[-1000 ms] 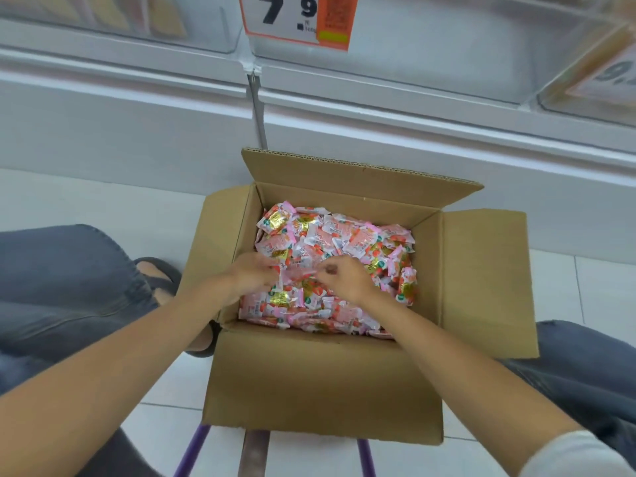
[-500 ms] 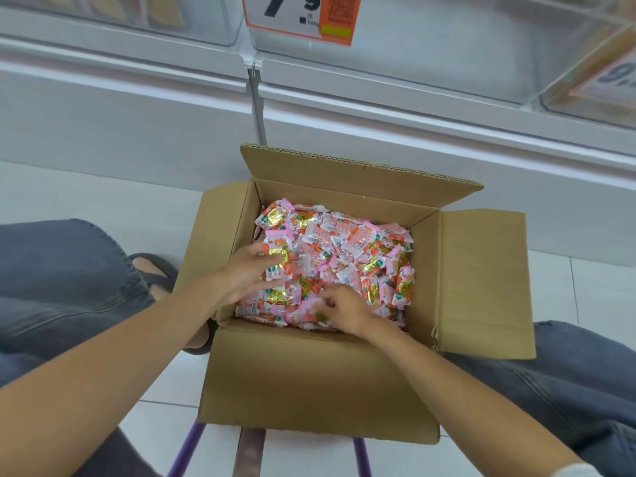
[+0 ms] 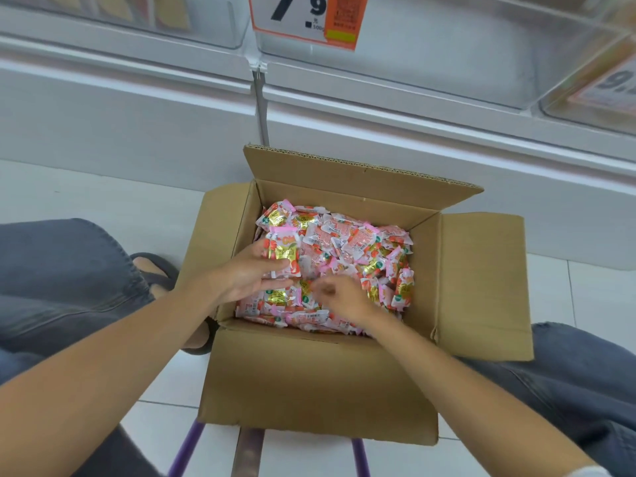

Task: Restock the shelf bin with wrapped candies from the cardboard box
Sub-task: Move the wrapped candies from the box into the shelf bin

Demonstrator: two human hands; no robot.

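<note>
Corrugated brown cardboard box [image 3: 309, 380], flaps folded open, fluted edge exposed on far flap. Purple tubes [image 3: 187, 449] showing under near edge, glossy white floor tiles [image 3: 86, 191] around.

Filled nearly to brim with wrapped candies [image 3: 361, 249]: small pillow-shaped packets, shiny pink-white film, gold patches, crimped ends.

Left grip [image 3: 254, 273] inside box by left wall, fingers and thumb clenched round a few packets raised off the pile.

Right grip [image 3: 340, 299] at near side of pile, fingers curled downward, blurred; cannot tell whether grasping anything.

Clear hard-plastic shelf bin [image 3: 447, 53] above, orange-edged price tag [image 3: 303, 18] on front.
</note>
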